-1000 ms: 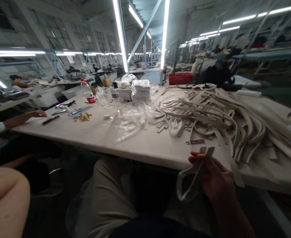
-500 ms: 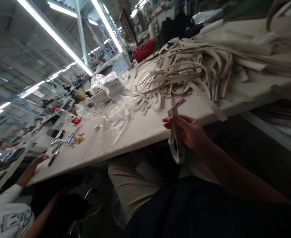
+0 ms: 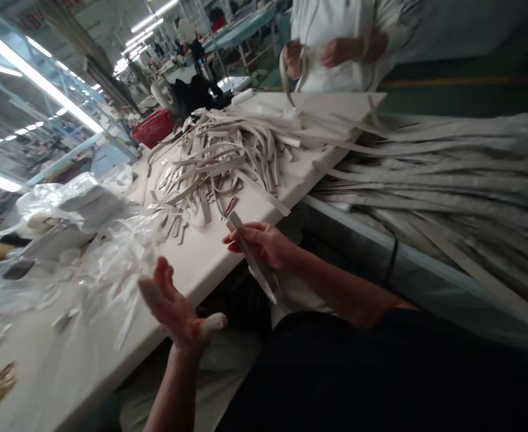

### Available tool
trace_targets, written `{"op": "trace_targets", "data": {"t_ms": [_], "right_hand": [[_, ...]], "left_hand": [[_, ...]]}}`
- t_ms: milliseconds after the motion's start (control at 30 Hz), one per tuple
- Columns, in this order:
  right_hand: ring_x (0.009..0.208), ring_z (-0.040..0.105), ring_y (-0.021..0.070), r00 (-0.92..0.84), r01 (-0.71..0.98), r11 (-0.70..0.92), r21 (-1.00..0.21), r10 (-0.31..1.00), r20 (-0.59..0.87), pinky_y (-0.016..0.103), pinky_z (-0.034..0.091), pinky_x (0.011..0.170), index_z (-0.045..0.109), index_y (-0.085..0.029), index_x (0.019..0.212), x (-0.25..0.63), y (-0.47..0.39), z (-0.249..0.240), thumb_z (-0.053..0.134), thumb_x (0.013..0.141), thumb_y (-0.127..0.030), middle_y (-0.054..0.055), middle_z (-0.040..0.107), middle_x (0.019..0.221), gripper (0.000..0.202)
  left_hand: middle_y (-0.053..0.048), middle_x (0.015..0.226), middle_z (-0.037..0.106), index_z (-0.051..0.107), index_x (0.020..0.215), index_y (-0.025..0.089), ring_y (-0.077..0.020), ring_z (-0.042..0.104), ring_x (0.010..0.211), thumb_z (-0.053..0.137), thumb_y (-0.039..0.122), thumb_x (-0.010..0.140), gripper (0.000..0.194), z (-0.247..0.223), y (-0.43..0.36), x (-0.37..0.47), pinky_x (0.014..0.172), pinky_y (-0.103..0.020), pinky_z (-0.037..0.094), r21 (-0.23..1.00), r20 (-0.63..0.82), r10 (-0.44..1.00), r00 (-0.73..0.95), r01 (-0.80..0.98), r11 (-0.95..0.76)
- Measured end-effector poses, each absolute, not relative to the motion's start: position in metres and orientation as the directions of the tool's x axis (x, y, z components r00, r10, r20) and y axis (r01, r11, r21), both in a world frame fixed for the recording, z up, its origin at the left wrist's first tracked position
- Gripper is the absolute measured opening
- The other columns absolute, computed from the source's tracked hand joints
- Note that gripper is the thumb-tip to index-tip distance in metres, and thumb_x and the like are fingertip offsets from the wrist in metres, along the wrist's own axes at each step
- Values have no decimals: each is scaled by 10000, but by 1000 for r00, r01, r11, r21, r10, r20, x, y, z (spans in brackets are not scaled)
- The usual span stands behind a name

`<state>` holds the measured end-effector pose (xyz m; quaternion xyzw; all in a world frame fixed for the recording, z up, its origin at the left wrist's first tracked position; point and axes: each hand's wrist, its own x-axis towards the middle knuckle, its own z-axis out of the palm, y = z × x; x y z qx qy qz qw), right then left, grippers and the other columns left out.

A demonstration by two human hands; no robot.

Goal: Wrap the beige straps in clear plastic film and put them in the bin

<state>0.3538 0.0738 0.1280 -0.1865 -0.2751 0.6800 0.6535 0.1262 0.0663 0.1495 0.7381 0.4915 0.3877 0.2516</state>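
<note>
Table (image 3: 210, 247): strap pile (image 3: 234, 150) heaped on top. Left hand (image 3: 178, 318): raised by near edge, spread, released. Right hand (image 3: 268, 246): pale strap (image 3: 254, 259) grasped, held at near edge. Left thumb: sheathed in pale cover (image 3: 212, 325).

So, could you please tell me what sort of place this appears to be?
Most likely a factory workshop: a heap of beige strips lies on the worktable, a person in white is at its far side, and rows of tube lights run overhead.
</note>
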Motion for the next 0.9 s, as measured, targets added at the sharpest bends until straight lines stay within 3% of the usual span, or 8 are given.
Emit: {"op": "trace_targets", "data": {"t_ms": [67, 167, 267, 367, 467, 633, 833, 900], "right_hand": [[778, 724, 147, -141, -774, -26, -632, 981, 131, 265, 558, 797, 793, -168, 826, 352, 68, 127, 899, 677, -585, 59, 793, 927, 456], [822, 727, 165, -256, -762, -103, -640, 955, 152, 270, 551, 782, 797, -160, 873, 349, 64, 121, 895, 662, -627, 86, 784, 982, 522], [862, 719, 159, -273, -724, -100, -683, 950, 151, 269, 543, 830, 801, -168, 853, 358, 60, 120, 882, 669, -649, 90, 775, 1046, 521], [947, 707, 152, -59, -641, 93, -762, 984, 169, 259, 528, 876, 810, -195, 852, 390, 48, 135, 846, 745, -618, 77, 754, 1169, 438], [973, 711, 172, 350, -498, 377, -781, 912, 217, 299, 547, 889, 805, -236, 849, 449, 24, 157, 828, 778, -572, 49, 761, 1158, 344], [864, 712, 150, 877, -82, 685, -724, 395, 274, 280, 572, 777, 756, -253, 848, 570, -39, 177, 833, 754, -468, -2, 770, 968, 247], [815, 675, 113, 984, 175, 675, -717, -146, 102, 233, 522, 726, 670, -192, 847, 658, -135, 181, 598, 904, -281, 11, 714, 932, 128], [786, 656, 108, 959, 222, 658, -719, -280, 40, 227, 505, 701, 657, -191, 819, 672, -165, 175, 539, 924, -237, 23, 704, 931, 164]], "left_hand": [[-155, 1633, 380, 108, 1636, 308, -365, 352, 1521, 696, 715, 800, 1099, 120, 61, 152, 1215, -548, 331, 872, 273, 940, 207, 359, -332], [-109, 1383, 659, 449, 1510, 272, -335, 587, 1334, 704, 648, 838, 811, 85, 55, 181, 1145, -452, 442, 977, -51, 954, 297, 214, -15], [-53, 1220, 752, 707, 1227, 257, -337, 640, 1252, 832, 656, 695, 677, 65, 59, 191, 1044, -362, 525, 971, -215, 889, 403, 187, 150], [-46, 1034, 798, 799, 999, 227, -307, 715, 1059, 899, 639, 595, 585, 65, 74, 192, 893, -299, 582, 944, -308, 823, 478, 262, 201], [-42, 917, 800, 803, 957, 213, -218, 730, 846, 912, 594, 599, 534, 79, 96, 198, 697, -220, 589, 933, -358, 829, 430, 207, 295], [-19, 820, 778, 762, 841, 180, -168, 734, 763, 961, 370, 530, 415, 116, 137, 237, 668, -194, 620, 906, -379, 878, 292, -75, 416], [-11, 662, 703, 684, 806, 125, -108, 652, 500, 744, 139, 821, 64, 162, 151, 332, 500, -172, 566, 904, -362, 814, 454, -42, 426], [-19, 603, 667, 663, 796, 108, -104, 645, 495, 662, 138, 908, 116, 176, 150, 371, 498, -160, 544, 878, -394, 748, 534, -21, 478]]}}
